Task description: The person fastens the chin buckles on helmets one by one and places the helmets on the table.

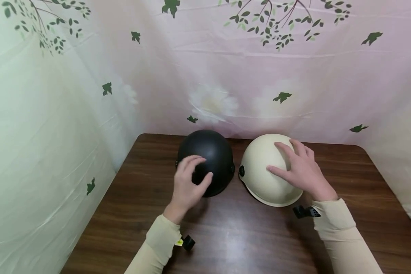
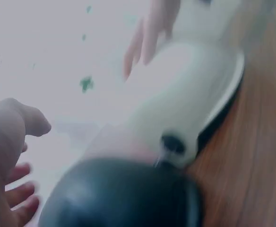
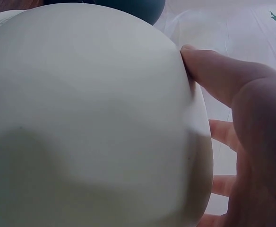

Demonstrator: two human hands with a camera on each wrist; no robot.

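Two rounded helmets sit side by side near the table's far edge, domes up. The black helmet (image 1: 210, 146) is on the left, the cream helmet (image 1: 260, 160) on the right with a dark round fitting on its side. My left hand (image 1: 187, 184) hovers at the black helmet, fingers and thumb loosely curved; the left wrist view, though blurred, shows a gap between hand and shell. Over the cream helmet my right hand (image 1: 303, 169) spreads its fingers. In the right wrist view its thumb (image 3: 223, 71) is at the shell, but whether it touches I cannot tell.
A dark brown wooden table (image 1: 233, 236) carries both helmets. Behind it hangs a pale curtain (image 1: 226, 76) with leaves, birds and flowers, which continues along the left and right sides. Small dark devices are strapped at both wrists.
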